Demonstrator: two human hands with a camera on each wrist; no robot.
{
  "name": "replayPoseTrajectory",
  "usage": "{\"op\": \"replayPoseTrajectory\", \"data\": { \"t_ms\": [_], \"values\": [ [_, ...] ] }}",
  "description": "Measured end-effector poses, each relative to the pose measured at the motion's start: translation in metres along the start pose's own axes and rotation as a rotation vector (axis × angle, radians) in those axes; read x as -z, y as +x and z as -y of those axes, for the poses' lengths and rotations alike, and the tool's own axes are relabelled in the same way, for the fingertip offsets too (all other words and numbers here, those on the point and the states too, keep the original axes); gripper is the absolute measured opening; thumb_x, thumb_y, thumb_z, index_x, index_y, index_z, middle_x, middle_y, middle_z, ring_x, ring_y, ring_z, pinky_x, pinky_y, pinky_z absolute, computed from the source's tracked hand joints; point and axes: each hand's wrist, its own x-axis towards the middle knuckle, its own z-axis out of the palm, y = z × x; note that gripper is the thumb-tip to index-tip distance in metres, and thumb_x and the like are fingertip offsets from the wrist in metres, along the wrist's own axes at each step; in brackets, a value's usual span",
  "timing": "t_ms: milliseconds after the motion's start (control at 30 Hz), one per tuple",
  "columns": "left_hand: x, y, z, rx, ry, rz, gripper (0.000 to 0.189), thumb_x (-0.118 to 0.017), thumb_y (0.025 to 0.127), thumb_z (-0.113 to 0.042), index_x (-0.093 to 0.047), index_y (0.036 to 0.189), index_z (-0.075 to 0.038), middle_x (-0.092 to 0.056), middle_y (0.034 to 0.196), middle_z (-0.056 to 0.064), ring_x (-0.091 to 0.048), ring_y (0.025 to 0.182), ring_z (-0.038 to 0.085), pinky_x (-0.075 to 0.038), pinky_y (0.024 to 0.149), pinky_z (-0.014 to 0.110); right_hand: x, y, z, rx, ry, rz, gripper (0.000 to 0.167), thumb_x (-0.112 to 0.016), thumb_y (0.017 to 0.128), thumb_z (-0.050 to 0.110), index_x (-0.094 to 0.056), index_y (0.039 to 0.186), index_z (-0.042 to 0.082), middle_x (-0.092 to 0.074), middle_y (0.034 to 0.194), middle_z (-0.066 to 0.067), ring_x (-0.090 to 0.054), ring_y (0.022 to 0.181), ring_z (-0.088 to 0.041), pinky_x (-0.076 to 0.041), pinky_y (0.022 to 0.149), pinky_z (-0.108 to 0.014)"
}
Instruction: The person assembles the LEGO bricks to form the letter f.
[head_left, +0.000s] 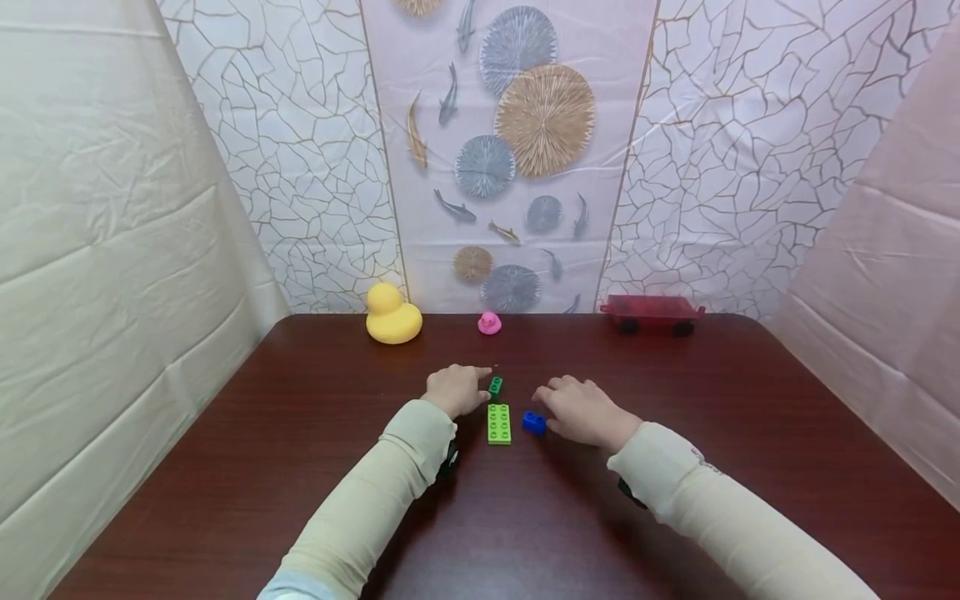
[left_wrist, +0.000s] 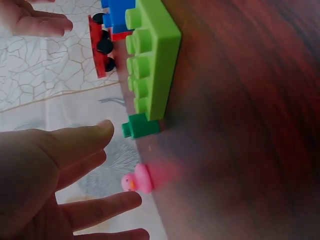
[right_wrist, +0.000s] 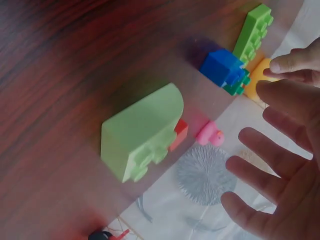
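Note:
My left hand (head_left: 456, 390) reaches beside a small dark green brick (head_left: 496, 386), thumb and index finger close around its left side. In the left wrist view its fingers are spread, with no brick between them. Nearer me lies a long lime green brick (head_left: 498, 425), studs up. To its right sits a blue brick (head_left: 534, 422), just left of my right hand (head_left: 585, 410). The right wrist view shows straight, parted fingers (right_wrist: 265, 150) holding nothing. A pale green rounded brick (right_wrist: 142, 125) and a red brick (right_wrist: 179, 135) stand there too, both hidden under the right hand in the head view.
Along the back edge of the dark table (head_left: 315, 467) stand a yellow duck (head_left: 393, 315), a small pink duck (head_left: 490, 323) and a red toy wagon (head_left: 652, 312). A patterned cloth (head_left: 495, 225) hangs behind, with pale drapes (head_left: 112, 250) at the sides.

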Motion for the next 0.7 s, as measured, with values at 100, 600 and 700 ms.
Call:
{"op": "replayPoseTrajectory", "data": {
  "t_ms": [100,600,700],
  "values": [
    [-0.003,0.003,-0.002,0.0,-0.009,0.0,0.049,-0.057,0.082,-0.037,-0.044,0.128,-0.029,-0.049,0.124,0.004,-0.048,0.104,0.025,-0.04,0.076,0.044,-0.002,0.004,0.003,0.024,0.008,0.018,0.033,-0.069,0.074,0.019,-0.06,0.104,0.01,-0.058,0.094,-0.007,-0.054,0.085,-0.023,-0.045,0.069,-0.041],
    [-0.014,0.02,-0.006,-0.001,-0.002,-0.004,0.045,-0.058,0.082,-0.031,-0.047,0.126,-0.029,-0.05,0.122,0.003,-0.048,0.105,0.024,-0.042,0.072,0.044,-0.016,0.013,0.006,0.019,0.023,0.091,0.037,-0.064,0.076,0.006,-0.06,0.111,0.018,-0.06,0.096,-0.006,-0.055,0.087,-0.025,-0.046,0.067,-0.043],
    [-0.013,0.022,-0.009,0.006,0.008,0.011,0.044,-0.059,0.083,-0.029,-0.047,0.125,-0.031,-0.05,0.122,0.002,-0.048,0.104,0.022,-0.043,0.071,0.043,-0.019,0.014,0.006,0.038,0.003,0.08,0.036,-0.063,0.077,0.006,-0.062,0.109,0.022,-0.06,0.094,-0.005,-0.055,0.084,-0.024,-0.046,0.066,-0.043]
  ]
}}
